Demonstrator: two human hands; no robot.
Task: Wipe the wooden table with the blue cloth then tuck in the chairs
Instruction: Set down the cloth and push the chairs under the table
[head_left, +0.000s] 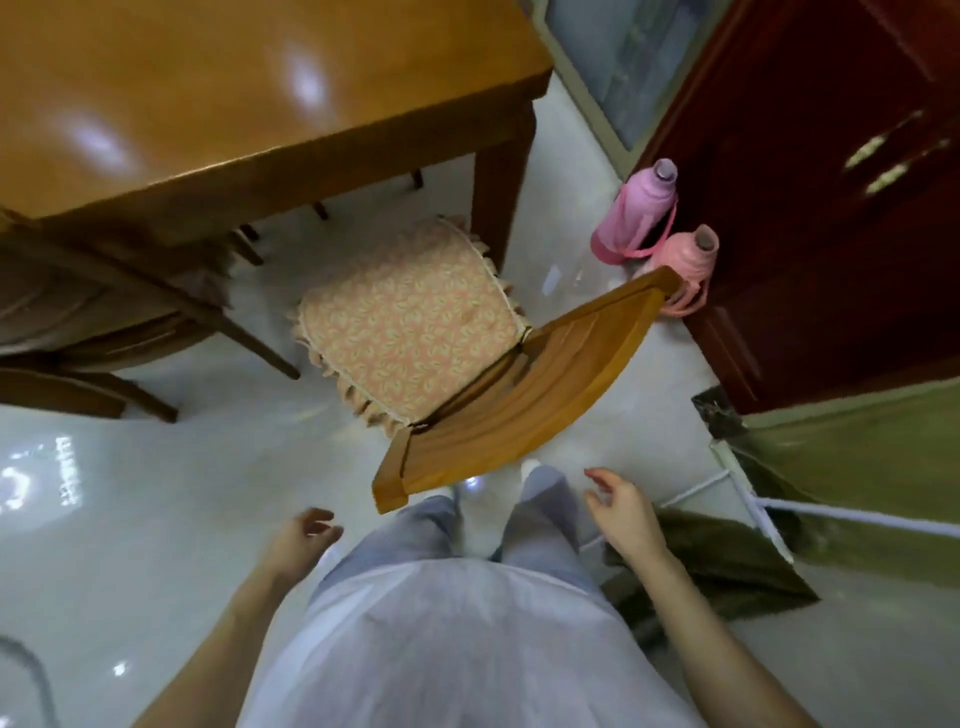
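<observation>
Head view, looking down past the person's white top and grey trousers to a pale glossy floor (156, 519).

Wooden table (234, 93): upper left; glossy top with light glare; one leg at its near right corner; nothing on the visible part of the top.

Chair (519, 384): wooden, curved backrest nearest the person, seat pointing toward the table's corner; the front edge of the seat lies just beside the table leg, most of the seat out in the open, turned at an angle to the table edge.

Seat cushion (410, 317): pink and cream floral, frilled edge, tied to the chair at the back.

Second chair (104, 312): dark wood, at the left, partly under the table.

Left hand (306, 532): low, left of the trousers, near the backrest's left end and apart from it; fingers loosely curled, holding nothing.

Right hand (618, 506): right of the trousers, just behind the backrest and not touching it; fingers spread and slightly bent, holding nothing.

Blue cloth: not in view.

Two flasks: a pink one (636, 213) and a salmon one (688, 265), standing on the floor against a dark red door (831, 208); the backrest's right end overlaps the salmon one in the picture.

Olive fabric (857, 467): lower right, with white bars across it.
</observation>
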